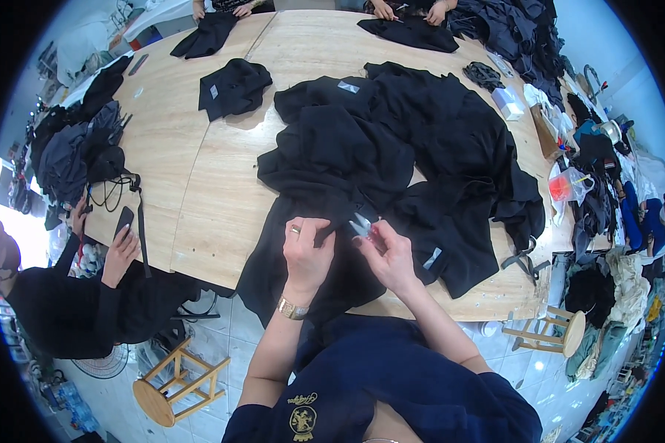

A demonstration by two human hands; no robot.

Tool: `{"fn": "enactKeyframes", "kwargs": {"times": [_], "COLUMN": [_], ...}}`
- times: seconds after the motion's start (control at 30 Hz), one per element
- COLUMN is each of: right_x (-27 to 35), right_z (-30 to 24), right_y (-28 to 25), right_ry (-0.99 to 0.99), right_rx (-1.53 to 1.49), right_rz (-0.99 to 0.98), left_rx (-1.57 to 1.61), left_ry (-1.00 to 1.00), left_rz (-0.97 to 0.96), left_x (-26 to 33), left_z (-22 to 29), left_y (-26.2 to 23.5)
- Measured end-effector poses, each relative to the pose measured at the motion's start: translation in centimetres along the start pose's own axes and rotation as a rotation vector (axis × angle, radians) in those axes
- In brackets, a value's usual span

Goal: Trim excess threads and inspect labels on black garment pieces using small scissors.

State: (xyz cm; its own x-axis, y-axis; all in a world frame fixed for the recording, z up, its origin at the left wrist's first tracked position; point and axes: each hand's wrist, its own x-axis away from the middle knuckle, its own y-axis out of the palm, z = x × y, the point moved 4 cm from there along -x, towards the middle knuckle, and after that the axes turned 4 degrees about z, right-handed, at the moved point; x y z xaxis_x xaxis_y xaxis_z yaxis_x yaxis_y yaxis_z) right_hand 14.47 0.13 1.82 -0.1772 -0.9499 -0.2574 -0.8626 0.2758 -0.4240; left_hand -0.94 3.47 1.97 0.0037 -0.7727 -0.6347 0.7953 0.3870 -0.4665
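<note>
My left hand (pixel 307 251), with a ring and a gold watch, pinches part of a black garment (pixel 340 280) at the table's near edge. Close beside it my right hand (pixel 388 255) grips small thread snips (pixel 360 222), their blades apart and pointing up and left over the cloth. Whether the blades touch a thread is too small to see. The garment drapes off the edge toward me. More black garments (pixel 451 122) lie heaped ahead and to the right, and one on the right (pixel 458 229) bears a pale tag (pixel 432 258).
The wooden table (pixel 218 199) curves around me. At the left a person holds a phone (pixel 124 220) near a dark cloth pile (pixel 66 151). Other people's hands handle black cloth at the far edge. A tissue box (pixel 508 103) and a red drink cup (pixel 561 187) stand right. Stools (pixel 155 402) flank me.
</note>
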Motion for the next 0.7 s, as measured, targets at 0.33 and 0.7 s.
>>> {"fn": "enactKeyframes", "kwargs": {"times": [0.33, 0.7], "right_x": [0.2, 0.0], "right_z": [-0.8, -0.9], "right_y": [0.4, 0.4], "right_ry": [-0.153, -0.137], "right_rx": [0.319, 0.364], "right_rz": [-0.037, -0.054], "left_rx": [-0.035, -0.062], "left_ry": [0.075, 0.148], "left_rz": [0.003, -0.036], "left_x": [0.1, 0.3], "left_z": [0.3, 0.7], "left_y": [0.1, 0.3]}}
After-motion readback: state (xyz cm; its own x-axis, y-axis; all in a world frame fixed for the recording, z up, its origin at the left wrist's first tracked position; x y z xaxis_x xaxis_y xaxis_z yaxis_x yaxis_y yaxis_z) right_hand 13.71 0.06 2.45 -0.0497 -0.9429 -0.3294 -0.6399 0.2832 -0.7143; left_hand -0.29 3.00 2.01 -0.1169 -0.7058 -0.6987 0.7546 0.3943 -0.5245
